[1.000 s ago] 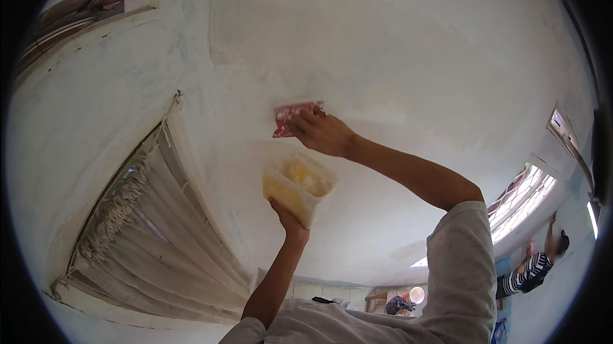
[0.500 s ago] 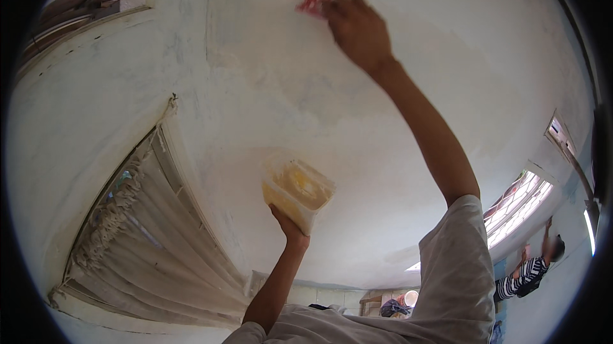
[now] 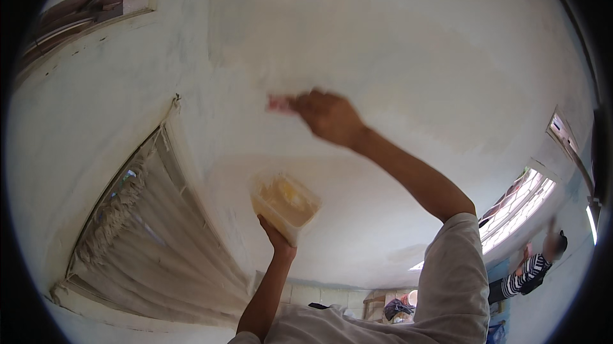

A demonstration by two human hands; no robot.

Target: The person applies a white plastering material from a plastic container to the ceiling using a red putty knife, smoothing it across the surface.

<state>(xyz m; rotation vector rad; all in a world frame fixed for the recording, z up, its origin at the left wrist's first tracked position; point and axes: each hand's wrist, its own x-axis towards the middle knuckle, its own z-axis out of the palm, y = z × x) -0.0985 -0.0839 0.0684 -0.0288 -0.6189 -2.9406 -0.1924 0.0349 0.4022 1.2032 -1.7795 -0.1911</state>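
Note:
My right hand is closed on a flat red-and-white putty scraper, blurred by motion, in front of the pale wall. Below and a little left of it, my left hand grips a translucent rectangular plastic tub by its side and underside. Cream and yellowish paste coats the inside of the tub. A beige smoothed patch covers the upper part of the wall, above my right hand. Whether the scraper touches the wall, I cannot tell.
A gathered beige curtain hangs across a window at lower left. An opening with slats is at upper left. Far right, a person in a striped shirt stands near a barred window. Shelves with odds and ends stand behind.
My right hand has come down and to the left with the scraper, from the upper wall to just above the tub. The tub in my left hand has shifted slightly left and down.

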